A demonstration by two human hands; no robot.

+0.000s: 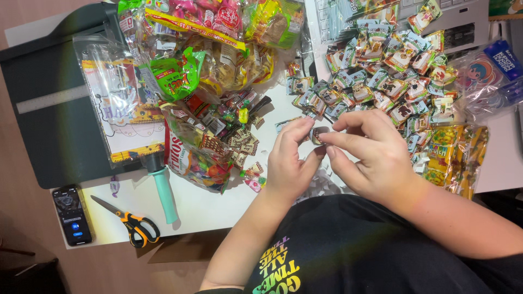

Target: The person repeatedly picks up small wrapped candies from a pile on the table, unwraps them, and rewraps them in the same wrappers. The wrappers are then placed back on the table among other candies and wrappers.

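Note:
My left hand (287,163) and my right hand (368,155) meet over the middle of the white table (207,209). Together their fingertips pinch one small wrapped candy (317,134) with a brown and white wrapper. Just beyond the hands lies a big heap of similar small wrapped candies (387,71). Left of my left hand sits an opened bag spilling mixed candies (212,147).
A dark paper trimmer (52,98) with a teal handle (165,193) covers the table's left. Scissors (131,223) and a phone (72,215) lie at the front left. More candy bags (218,32) sit at the back; yellow packets (457,155) and a clear cartoon-printed bag (487,73) lie at right.

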